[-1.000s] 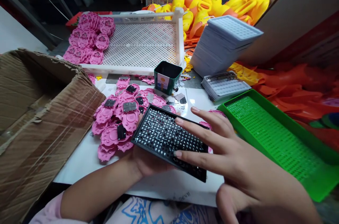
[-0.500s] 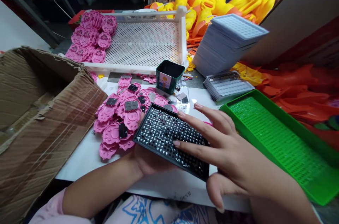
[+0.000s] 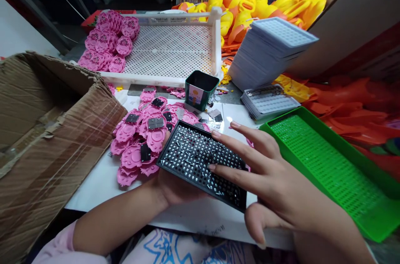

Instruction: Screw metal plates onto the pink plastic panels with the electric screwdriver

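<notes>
A black tray of screws [image 3: 200,162] is tilted above the white work surface, its rows of holes largely filled and some screws lying loose across them. Underneath, my left hand [image 3: 178,189] grips the tray from its left and near side; most of its fingers are hidden. My right hand [image 3: 268,172] is spread over the tray's right part, fingertips on or just above the screws, thumb apart beyond the near right corner. Pink plastic parts [image 3: 140,135], several with dark plates on them, lie heaped just left of the tray.
A cardboard box [image 3: 62,118] stands at left. Behind are a white crate [image 3: 168,76] with pink parts and a dark green cup [image 3: 201,91]. On the right are a green basket [image 3: 331,168], stacked white trays [image 3: 265,53] and orange pieces [image 3: 353,101]. Yellow pieces [image 3: 259,8] pile up at the back.
My right hand has shifted slightly to the right over the tray, fingers still spread. The tray and my left hand stay almost where they were.
</notes>
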